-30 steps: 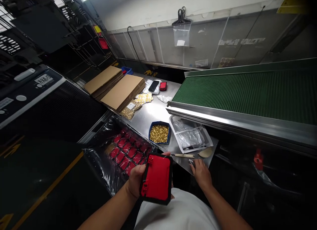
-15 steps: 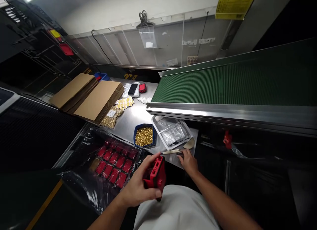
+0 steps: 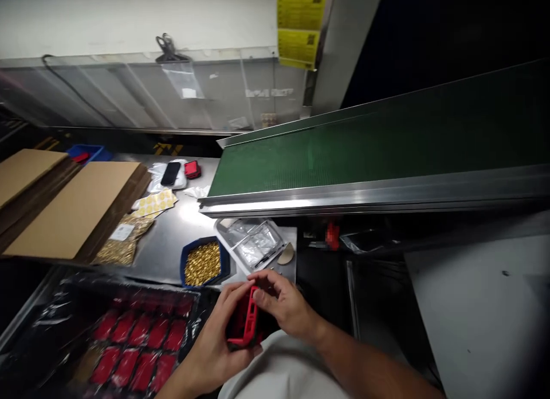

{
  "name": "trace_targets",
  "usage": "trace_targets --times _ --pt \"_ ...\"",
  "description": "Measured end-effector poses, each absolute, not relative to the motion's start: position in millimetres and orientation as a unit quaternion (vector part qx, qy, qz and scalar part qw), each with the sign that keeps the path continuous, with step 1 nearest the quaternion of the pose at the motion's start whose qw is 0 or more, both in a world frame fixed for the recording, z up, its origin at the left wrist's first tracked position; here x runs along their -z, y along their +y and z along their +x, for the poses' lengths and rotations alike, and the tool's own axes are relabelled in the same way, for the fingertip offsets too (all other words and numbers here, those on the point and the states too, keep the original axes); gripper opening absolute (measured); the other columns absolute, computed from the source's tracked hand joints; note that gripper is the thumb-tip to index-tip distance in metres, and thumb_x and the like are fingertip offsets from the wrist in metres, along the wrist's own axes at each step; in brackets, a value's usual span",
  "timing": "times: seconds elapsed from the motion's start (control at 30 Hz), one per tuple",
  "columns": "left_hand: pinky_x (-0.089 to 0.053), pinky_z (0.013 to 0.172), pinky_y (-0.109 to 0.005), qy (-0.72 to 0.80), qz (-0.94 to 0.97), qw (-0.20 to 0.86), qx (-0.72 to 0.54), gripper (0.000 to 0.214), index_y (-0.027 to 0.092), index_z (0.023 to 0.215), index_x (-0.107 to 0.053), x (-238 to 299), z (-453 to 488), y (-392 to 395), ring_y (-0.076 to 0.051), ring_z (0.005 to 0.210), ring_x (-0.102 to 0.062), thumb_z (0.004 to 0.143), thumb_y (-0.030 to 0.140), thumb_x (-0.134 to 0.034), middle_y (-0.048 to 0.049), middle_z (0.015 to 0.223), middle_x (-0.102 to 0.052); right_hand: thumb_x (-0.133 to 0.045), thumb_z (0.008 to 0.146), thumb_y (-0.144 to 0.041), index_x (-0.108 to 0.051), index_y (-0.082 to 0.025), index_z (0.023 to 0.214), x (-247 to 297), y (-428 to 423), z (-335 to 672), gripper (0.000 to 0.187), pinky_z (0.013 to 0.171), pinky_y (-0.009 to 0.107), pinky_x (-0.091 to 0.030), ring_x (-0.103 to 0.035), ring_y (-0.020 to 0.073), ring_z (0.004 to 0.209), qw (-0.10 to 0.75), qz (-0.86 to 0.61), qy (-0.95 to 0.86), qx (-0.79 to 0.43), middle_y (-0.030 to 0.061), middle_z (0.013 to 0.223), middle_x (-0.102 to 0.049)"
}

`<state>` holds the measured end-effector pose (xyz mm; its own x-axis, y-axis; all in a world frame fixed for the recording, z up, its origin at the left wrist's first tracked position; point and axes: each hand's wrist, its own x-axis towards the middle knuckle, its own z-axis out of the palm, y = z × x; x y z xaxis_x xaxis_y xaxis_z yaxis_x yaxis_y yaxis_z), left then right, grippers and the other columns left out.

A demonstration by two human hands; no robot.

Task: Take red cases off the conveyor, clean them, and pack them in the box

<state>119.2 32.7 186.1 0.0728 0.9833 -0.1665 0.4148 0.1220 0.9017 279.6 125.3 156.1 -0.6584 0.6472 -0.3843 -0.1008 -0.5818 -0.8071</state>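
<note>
Case (image 3: 250,321) of red plastic with dark edging sits, in the head view, within the left grip (image 3: 218,341), which spans it, thumb at the near end, fingers reaching the far end. The right grip (image 3: 289,305) bends narrow over that far end; whether it also pinches something small, I cannot tell. The case looks light, stiff and fairly tough, probably slick on its red faces; its long edges seem the surest hold, off the slotted side. Ahead and left of the grips, a bag (image 3: 115,253) of gold-coloured bits bears a white label (image 3: 121,232), too small to read. Farther ahead, yellow sheets (image 3: 299,22) carry print and dark square codes, illegible. No brand shows on the case.
</note>
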Motion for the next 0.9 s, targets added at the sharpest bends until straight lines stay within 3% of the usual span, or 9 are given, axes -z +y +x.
trace_targets --times 0.1,0.27,0.33,0.43,0.53,0.63,0.73,0.9 --pt "-0.043 0.105 -0.039 0.592 0.542 0.487 -0.344 0.075 0.033 0.137 -0.041 -184 131 41 -0.03 0.125 -0.047 0.071 0.028 -0.077 -0.0069 0.138 -0.042 -0.071 0.071 -0.06 -0.062 -0.007 0.091 -116 149 298 0.057 0.066 0.025 -0.05 -0.062 0.0129 0.065 0.267 -0.475 -0.216 -0.81 0.0086 0.079 -0.065" --pt "-0.054 0.077 -0.027 0.67 0.341 0.502 -0.427 0.076 0.027 0.127 -0.048 -184 163 58 -0.025 0.096 -0.062 0.062 0.042 -0.084 -0.006 0.115 -0.06 -0.047 0.092 -0.038 -0.049 -0.015 0.106 -62 200 372 0.027 0.056 0.016 -0.045 -0.056 0.0039 0.058 0.369 -0.642 -0.044 -0.67 -0.0016 0.075 -0.059" --pt "-0.054 0.08 -0.025 0.701 0.278 0.469 -0.459 0.08 0.028 0.131 -0.046 -184 175 66 -0.024 0.101 -0.061 0.062 0.045 -0.084 -0.0058 0.119 -0.06 -0.044 0.094 -0.038 -0.051 -0.014 0.107 -53 226 397 0.028 0.059 0.019 -0.049 -0.058 0.0059 0.063 0.378 -0.643 -0.017 -0.666 0.0 0.079 -0.061" --pt "-0.051 0.09 -0.022 0.707 0.243 0.428 -0.507 0.087 0.031 0.141 -0.039 -182 189 75 -0.023 0.11 -0.059 0.067 0.05 -0.08 -0.0045 0.128 -0.056 -0.058 0.088 -0.037 -0.057 -0.012 0.103 -46 264 411 0.029 0.062 0.025 -0.052 -0.061 0.0104 0.069 0.368 -0.601 -0.031 -0.709 0.0032 0.084 -0.064" --pt "-0.052 0.083 -0.02 0.709 0.212 0.413 -0.53 0.077 0.028 0.139 -0.042 -177 197 80 -0.02 0.1 -0.062 0.074 0.057 -0.073 -0.0044 0.116 -0.061 -0.066 0.082 -0.03 -0.058 -0.011 0.096 -39 289 406 0.025 0.057 0.022 -0.051 -0.059 0.0095 0.064 0.354 -0.579 -0.053 -0.733 0.0013 0.077 -0.062" --pt "-0.053 0.081 -0.025 0.739 0.161 0.367 -0.542 0.066 0.026 0.132 -0.046 -172 199 83 -0.022 0.097 -0.062 0.08 0.062 -0.065 -0.0057 0.111 -0.062 -0.065 0.083 -0.023 -0.057 -0.01 0.092 -33 298 397 0.018 0.053 0.017 -0.048 -0.053 0.0055 0.055 0.35 -0.581 -0.064 -0.732 -0.0024 0.067 -0.057" --pt "-0.049 0.094 -0.033 0.782 0.148 0.276 -0.54 0.059 0.025 0.126 -0.047 -168 199 88 -0.025 0.111 -0.057 0.083 0.062 -0.062 -0.0081 0.125 -0.057 -0.064 0.083 -0.023 -0.054 -0.01 0.088 -31 298 389 0.017 0.047 0.015 -0.044 -0.047 0.004 0.047 0.357 -0.611 -0.07 -0.703 -0.0057 0.058 -0.049" --pt "-0.049 0.097 -0.039 0.815 0.164 0.163 -0.531 0.056 0.024 0.127 -0.046 -162 199 97 -0.026 0.11 -0.058 0.085 0.059 -0.06 -0.0083 0.125 -0.054 -0.066 0.078 -0.021 -0.051 -0.013 0.092 -36 297 377 0.022 0.045 0.018 -0.047 -0.051 0.0065 0.044 0.397 -0.649 -0.087 -0.643 -0.007 0.058 -0.05"
